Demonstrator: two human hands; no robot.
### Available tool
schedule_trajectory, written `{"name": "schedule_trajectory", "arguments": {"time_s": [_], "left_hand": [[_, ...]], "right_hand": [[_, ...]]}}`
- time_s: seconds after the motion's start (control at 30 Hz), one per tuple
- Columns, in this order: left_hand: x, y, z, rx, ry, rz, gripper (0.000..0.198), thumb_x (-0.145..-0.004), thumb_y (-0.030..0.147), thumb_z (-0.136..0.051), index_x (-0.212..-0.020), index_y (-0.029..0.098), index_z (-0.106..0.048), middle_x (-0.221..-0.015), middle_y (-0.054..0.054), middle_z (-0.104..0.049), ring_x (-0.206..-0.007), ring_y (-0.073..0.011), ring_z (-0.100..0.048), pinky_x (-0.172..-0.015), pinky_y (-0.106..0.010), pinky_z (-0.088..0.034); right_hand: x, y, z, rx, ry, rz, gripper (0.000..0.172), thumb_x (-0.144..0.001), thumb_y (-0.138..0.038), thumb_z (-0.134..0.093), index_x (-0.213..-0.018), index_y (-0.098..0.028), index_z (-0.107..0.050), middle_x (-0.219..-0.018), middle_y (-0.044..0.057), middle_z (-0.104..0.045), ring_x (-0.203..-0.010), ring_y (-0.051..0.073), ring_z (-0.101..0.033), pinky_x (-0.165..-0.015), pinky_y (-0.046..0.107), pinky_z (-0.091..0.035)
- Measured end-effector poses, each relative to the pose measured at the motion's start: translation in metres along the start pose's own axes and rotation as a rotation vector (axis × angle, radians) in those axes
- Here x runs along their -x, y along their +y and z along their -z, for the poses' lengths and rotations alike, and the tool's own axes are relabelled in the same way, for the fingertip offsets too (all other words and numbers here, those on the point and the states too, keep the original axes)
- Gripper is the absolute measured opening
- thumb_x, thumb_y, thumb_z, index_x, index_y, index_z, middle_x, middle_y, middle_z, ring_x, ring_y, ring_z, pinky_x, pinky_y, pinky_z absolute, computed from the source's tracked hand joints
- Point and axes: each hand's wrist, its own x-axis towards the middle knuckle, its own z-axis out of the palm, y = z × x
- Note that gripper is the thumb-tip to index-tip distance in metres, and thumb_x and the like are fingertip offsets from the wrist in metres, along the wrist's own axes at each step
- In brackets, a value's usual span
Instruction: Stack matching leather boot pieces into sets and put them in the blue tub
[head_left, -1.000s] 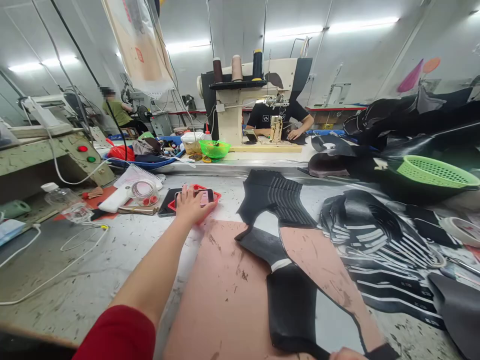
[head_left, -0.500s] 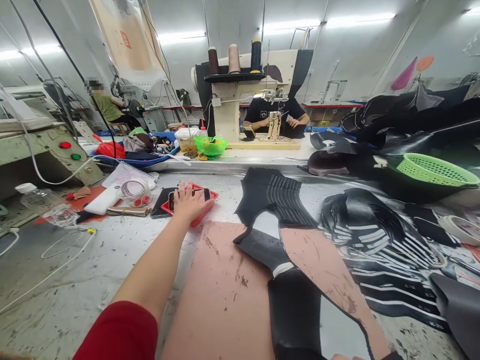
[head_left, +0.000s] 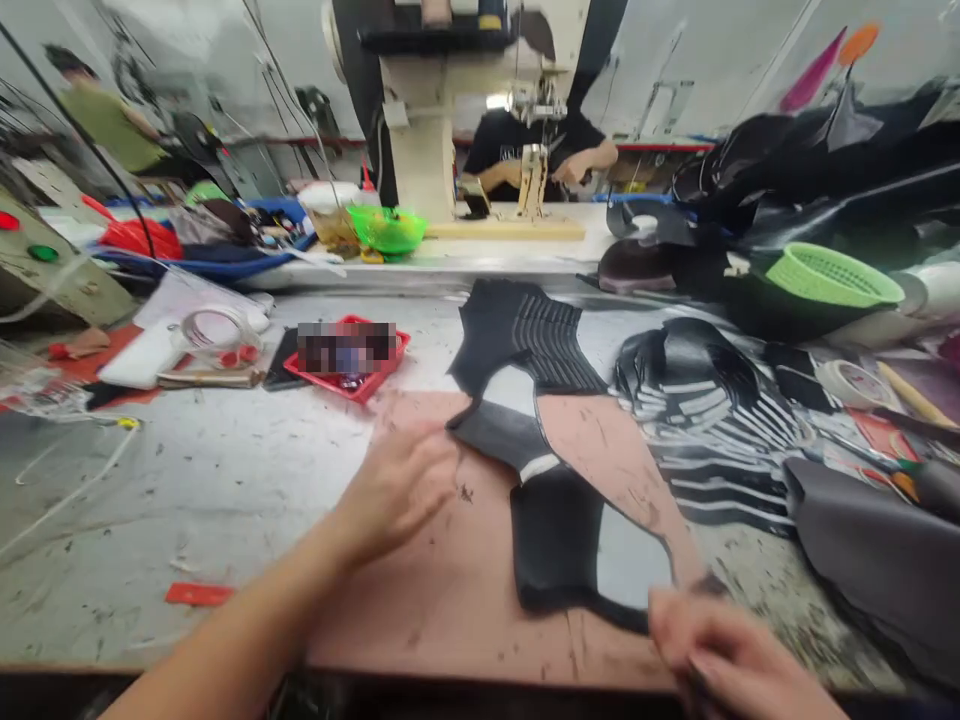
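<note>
My left hand (head_left: 409,480) is over the pink mat (head_left: 420,620), a little blurred, its fingers loosely extended with nothing in them. Its fingertips are near the left tip of a black cut piece (head_left: 559,540) with pale grey patches. At that piece's lower right corner is my right hand (head_left: 724,640), its fingers curled closed. Something dark shows at the fingers, too blurred to name. Beyond the piece lies a fanned stack of black pieces (head_left: 525,335). A red basket (head_left: 365,390) stands up and left of my left hand; its contents are pixelated.
Striped black pieces (head_left: 720,420) and dark sheet material (head_left: 862,570) lie on the right. A light green basket (head_left: 832,275) is behind them. Across the table a person (head_left: 495,150) sits behind a sewing machine (head_left: 420,130). A red strip (head_left: 199,594) lies at left.
My left hand has left the phone on the red basket and come back towards me over the pink mat. My right hand has come further into view. The camera has tilted down.
</note>
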Motion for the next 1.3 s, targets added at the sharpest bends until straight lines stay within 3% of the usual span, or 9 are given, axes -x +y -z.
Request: {"name": "schedule_trajectory", "arguments": {"time_s": [0.07, 0.13, 0.2, 0.27, 0.33, 0.4, 0.67, 1.03, 1.3], "left_hand": [[0.018, 0.040, -0.004, 0.081, -0.064, -0.188, 0.025, -0.086, 0.028, -0.046, -0.105, 0.015, -0.057, -0.113, -0.012, -0.058, -0.104, -0.0236, -0.053, -0.090, -0.039, -0.044], [0.029, 0.069, -0.008, 0.163, -0.135, -0.316, 0.020, -0.085, 0.024, -0.049, -0.100, 0.014, -0.058, -0.099, -0.011, -0.062, -0.091, -0.0204, -0.058, -0.081, -0.033, -0.048], [0.034, 0.087, -0.013, 0.230, -0.173, -0.390, 0.014, -0.086, 0.021, -0.050, -0.095, 0.014, -0.058, -0.088, -0.009, -0.064, -0.079, -0.0168, -0.059, -0.072, -0.028, -0.049], [0.037, 0.096, -0.020, 0.249, -0.155, -0.422, 0.011, -0.086, 0.018, -0.049, -0.092, 0.014, -0.058, -0.081, -0.008, -0.063, -0.074, -0.0155, -0.059, -0.067, -0.026, -0.049], [0.039, 0.099, -0.025, 0.232, -0.118, -0.426, 0.010, -0.086, 0.016, -0.050, -0.090, 0.014, -0.058, -0.079, -0.007, -0.063, -0.074, -0.0158, -0.059, -0.065, -0.026, -0.049], [0.040, 0.100, -0.029, 0.212, -0.094, -0.419, 0.010, -0.086, 0.015, -0.049, -0.088, 0.013, -0.059, -0.078, -0.007, -0.062, -0.075, -0.0163, -0.059, -0.066, -0.027, -0.050], [0.041, 0.101, -0.034, 0.194, -0.194, -0.341, 0.015, -0.086, 0.018, -0.045, -0.090, 0.011, -0.058, -0.091, -0.009, -0.061, -0.102, -0.0263, -0.055, -0.080, -0.036, -0.049], [0.047, 0.097, -0.039, 0.200, -0.195, -0.327, 0.012, -0.085, 0.018, -0.045, -0.081, 0.013, -0.055, -0.089, -0.008, -0.060, -0.097, -0.0231, -0.057, -0.082, -0.033, -0.048], [0.055, 0.099, -0.047, 0.114, -0.173, -0.304, 0.018, -0.088, 0.025, -0.043, -0.090, 0.014, -0.057, -0.117, -0.008, -0.059, -0.110, -0.0230, -0.051, -0.086, -0.033, -0.040]], "right_hand": [[-0.009, -0.019, 0.001, 0.285, 0.067, 0.047, 0.018, -0.075, -0.038, -0.065, -0.069, -0.021, -0.069, -0.063, 0.002, -0.056, -0.054, 0.011, -0.053, -0.050, 0.020, -0.043], [-0.021, -0.032, -0.004, 0.500, 0.079, 0.053, 0.014, -0.075, -0.031, -0.063, -0.083, -0.023, -0.071, -0.070, 0.002, -0.061, -0.065, 0.014, -0.057, -0.061, 0.024, -0.046], [-0.031, -0.038, -0.013, 0.631, 0.065, 0.029, 0.026, -0.075, -0.027, -0.061, -0.099, -0.022, -0.068, -0.075, 0.002, -0.064, -0.069, 0.015, -0.057, -0.065, 0.025, -0.047], [-0.039, -0.036, -0.024, 0.693, 0.052, -0.009, 0.022, -0.075, -0.026, -0.059, -0.094, -0.019, -0.067, -0.073, 0.001, -0.063, -0.067, 0.014, -0.056, -0.062, 0.025, -0.046], [-0.045, -0.029, -0.033, 0.741, 0.026, -0.037, 0.011, -0.076, -0.026, -0.057, -0.075, -0.018, -0.064, -0.065, 0.000, -0.061, -0.061, 0.013, -0.054, -0.058, 0.023, -0.043], [-0.048, -0.022, -0.039, 0.806, -0.020, -0.054, 0.015, -0.078, -0.026, -0.056, -0.065, -0.018, -0.057, -0.061, -0.001, -0.057, -0.058, 0.012, -0.051, -0.054, 0.022, -0.040], [-0.050, -0.019, -0.037, 0.932, -0.116, -0.092, 0.014, -0.083, -0.023, -0.051, -0.070, -0.019, -0.052, -0.064, -0.003, -0.055, -0.060, 0.012, -0.049, -0.055, 0.022, -0.035], [-0.053, -0.018, -0.046, 1.008, -0.027, -0.072, 0.015, -0.084, -0.021, -0.051, -0.069, -0.019, -0.053, -0.066, -0.002, -0.058, -0.062, 0.013, -0.053, -0.056, 0.023, -0.038], [-0.056, -0.019, -0.047, 1.049, -0.012, -0.077, 0.015, -0.083, -0.020, -0.053, -0.069, -0.019, -0.054, -0.068, -0.001, -0.060, -0.063, 0.013, -0.056, -0.056, 0.023, -0.040]]}}
